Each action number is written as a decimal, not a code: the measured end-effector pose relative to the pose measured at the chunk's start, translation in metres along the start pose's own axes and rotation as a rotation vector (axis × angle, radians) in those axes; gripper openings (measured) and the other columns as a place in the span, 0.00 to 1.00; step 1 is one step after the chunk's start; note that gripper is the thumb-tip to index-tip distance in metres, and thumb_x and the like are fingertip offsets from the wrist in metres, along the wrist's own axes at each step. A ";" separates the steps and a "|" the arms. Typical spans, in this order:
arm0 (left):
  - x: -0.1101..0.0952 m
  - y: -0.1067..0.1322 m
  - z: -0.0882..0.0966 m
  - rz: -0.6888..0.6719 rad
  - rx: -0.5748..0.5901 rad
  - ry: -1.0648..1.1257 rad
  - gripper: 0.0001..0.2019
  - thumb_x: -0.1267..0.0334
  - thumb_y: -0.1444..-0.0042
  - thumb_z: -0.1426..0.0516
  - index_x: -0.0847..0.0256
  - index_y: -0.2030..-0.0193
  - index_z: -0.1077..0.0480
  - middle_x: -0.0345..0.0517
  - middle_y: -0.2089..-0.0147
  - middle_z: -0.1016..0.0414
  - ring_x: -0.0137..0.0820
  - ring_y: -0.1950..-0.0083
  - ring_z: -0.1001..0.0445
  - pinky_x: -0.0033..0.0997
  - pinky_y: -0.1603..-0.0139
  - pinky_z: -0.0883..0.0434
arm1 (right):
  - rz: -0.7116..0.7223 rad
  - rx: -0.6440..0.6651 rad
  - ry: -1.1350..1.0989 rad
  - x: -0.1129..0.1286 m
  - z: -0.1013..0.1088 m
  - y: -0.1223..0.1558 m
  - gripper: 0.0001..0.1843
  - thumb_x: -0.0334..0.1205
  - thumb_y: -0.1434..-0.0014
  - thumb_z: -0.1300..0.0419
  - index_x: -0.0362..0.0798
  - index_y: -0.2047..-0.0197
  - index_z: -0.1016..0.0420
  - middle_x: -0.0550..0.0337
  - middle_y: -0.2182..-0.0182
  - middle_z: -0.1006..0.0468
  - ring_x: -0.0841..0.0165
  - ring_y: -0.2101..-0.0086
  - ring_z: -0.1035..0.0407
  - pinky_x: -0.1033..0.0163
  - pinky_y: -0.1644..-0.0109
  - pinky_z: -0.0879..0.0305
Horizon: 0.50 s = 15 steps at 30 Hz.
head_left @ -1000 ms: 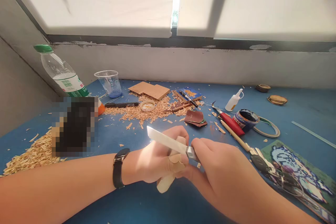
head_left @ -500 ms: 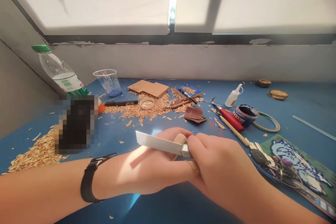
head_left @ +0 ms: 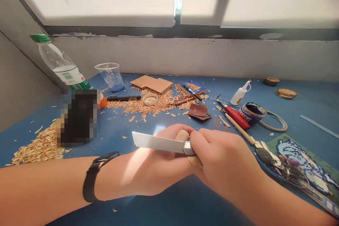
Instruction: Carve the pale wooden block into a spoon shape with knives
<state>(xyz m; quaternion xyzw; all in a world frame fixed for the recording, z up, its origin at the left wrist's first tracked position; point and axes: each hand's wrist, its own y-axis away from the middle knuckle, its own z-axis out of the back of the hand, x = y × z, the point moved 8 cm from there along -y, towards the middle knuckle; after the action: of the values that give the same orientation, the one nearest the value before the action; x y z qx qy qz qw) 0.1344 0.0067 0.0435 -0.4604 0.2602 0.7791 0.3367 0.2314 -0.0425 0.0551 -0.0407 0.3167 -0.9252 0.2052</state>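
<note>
My right hand (head_left: 225, 162) is closed round the handle of a knife (head_left: 159, 143) whose straight, flat blade points left. Its metal collar shows beside my fingers, while the handle is hidden in the fist. My left hand (head_left: 166, 166), with a black band on the wrist, grips a small piece of pale wood (head_left: 182, 135). Only the wood's rounded top and a sliver by the left thumb are visible. The blade lies across the wood, above the left hand, and the two hands touch. Whether the edge bites into the wood I cannot tell.
Wood shavings (head_left: 39, 144) are heaped at left and spread around flat boards (head_left: 153, 84) at the back. A bottle (head_left: 65, 67) and plastic cup (head_left: 109, 77) stand back left. Right lie sandpaper (head_left: 198, 111), a red-handled hook knife (head_left: 235, 114), a glue bottle (head_left: 239, 93), an open tin (head_left: 251, 113) and keys (head_left: 278, 164).
The blade tip has shifted slightly left, and the blade lies a little flatter. The table's objects sit higher in the picture as the view tilts down. Both hands keep their hold.
</note>
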 end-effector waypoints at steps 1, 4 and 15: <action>0.002 0.001 0.000 0.004 -0.017 0.011 0.04 0.64 0.34 0.40 0.59 0.61 0.31 0.39 0.59 0.28 0.29 0.60 0.29 0.27 0.62 0.29 | -0.010 -0.009 0.011 0.000 0.000 -0.001 0.08 0.34 0.41 0.42 0.50 0.73 0.30 0.64 0.80 0.32 0.68 0.81 0.41 0.59 0.74 0.57; 0.006 0.002 -0.002 0.000 -0.046 0.056 0.04 0.63 0.32 0.41 0.58 0.59 0.31 0.36 0.63 0.32 0.27 0.63 0.32 0.25 0.64 0.31 | -0.035 -0.011 0.023 0.000 0.000 -0.004 0.06 0.33 0.42 0.41 0.50 0.72 0.29 0.65 0.80 0.32 0.68 0.82 0.41 0.60 0.75 0.57; 0.029 0.003 -0.006 0.109 -0.116 0.158 0.06 0.65 0.38 0.39 0.57 0.55 0.30 0.41 0.61 0.24 0.33 0.61 0.27 0.31 0.63 0.29 | -0.191 -0.020 0.139 0.005 0.004 0.004 0.08 0.30 0.50 0.43 0.53 0.74 0.36 0.64 0.83 0.36 0.65 0.84 0.41 0.60 0.75 0.58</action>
<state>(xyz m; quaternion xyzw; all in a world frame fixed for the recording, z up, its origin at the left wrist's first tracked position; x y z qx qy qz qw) 0.1256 0.0091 0.0147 -0.5243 0.2649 0.7713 0.2449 0.2291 -0.0497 0.0558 -0.0083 0.3339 -0.9380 0.0931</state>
